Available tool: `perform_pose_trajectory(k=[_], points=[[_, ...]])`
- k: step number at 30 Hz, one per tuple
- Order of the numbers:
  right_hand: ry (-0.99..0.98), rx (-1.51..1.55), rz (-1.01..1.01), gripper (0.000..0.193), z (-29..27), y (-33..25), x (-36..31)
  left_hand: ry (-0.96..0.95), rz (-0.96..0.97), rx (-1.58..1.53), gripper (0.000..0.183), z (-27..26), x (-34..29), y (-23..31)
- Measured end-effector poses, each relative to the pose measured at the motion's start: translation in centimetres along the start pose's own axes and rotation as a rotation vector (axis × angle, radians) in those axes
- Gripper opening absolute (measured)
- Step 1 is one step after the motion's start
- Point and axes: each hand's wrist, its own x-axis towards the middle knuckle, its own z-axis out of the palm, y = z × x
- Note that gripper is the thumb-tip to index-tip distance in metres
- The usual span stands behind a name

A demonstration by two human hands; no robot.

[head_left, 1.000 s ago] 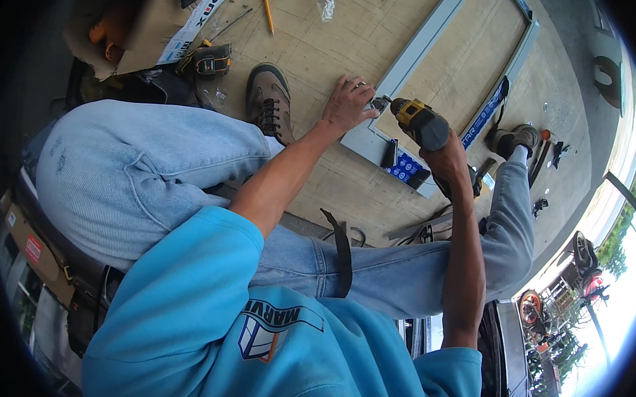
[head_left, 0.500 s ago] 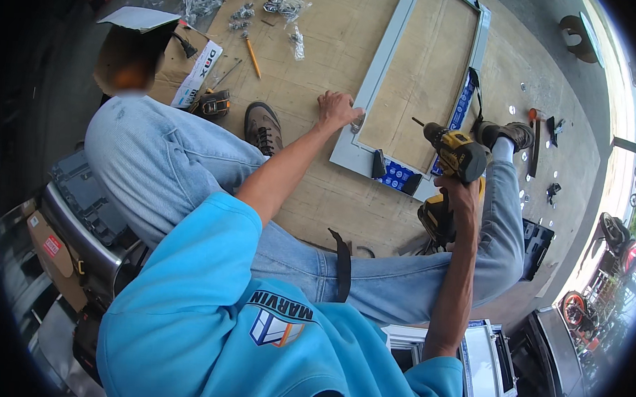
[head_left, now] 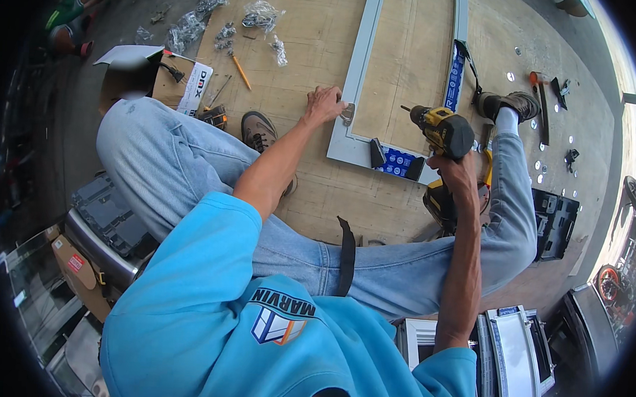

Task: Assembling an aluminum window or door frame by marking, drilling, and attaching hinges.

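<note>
A grey rectangular frame (head_left: 363,66) lies flat on a plywood floor (head_left: 318,42). My left hand (head_left: 324,104) presses a small metal bracket (head_left: 347,113) against the frame's left rail, near its lower corner. My right hand (head_left: 456,169) grips the handle of a yellow and black cordless drill (head_left: 443,129), held just above the frame's bottom rail with the bit pointing left toward the bracket. My legs in blue jeans stretch out on both sides of the frame's near end.
Bags of hardware (head_left: 258,15) and a pencil (head_left: 240,72) lie at the top left. A cardboard box (head_left: 174,86) sits by my left knee. An open black tool case (head_left: 555,223) lies at the right, with washers (head_left: 544,148) scattered nearby. White frames (head_left: 510,349) are stacked at the lower right.
The view has shifted down and the frame sits higher in the picture. My right hand has lowered the drill toward the frame's corner. My left hand has stayed on the left rail.
</note>
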Motion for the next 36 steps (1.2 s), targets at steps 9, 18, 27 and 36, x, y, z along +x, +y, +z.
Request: perform_pose_trajectory(k=[9,18,27,36], points=[[0.104,-0.306,0.03,0.095,1.5,5.5,0.7,0.039,0.001,-0.097,0.039,0.4,-1.1,-2.3],[0.163,-0.191,0.129,0.04,0.9,5.8,2.0,0.036,0.081,0.135,0.063,0.2,-1.9,0.4],[0.21,-0.014,0.225,0.069,0.6,4.9,0.5,0.257,-0.101,-0.056,0.076,-0.2,3.1,3.3],[0.343,0.218,0.201,0.027,-0.6,6.3,2.3,0.363,-0.252,0.027,0.079,-1.6,9.6,6.2]])
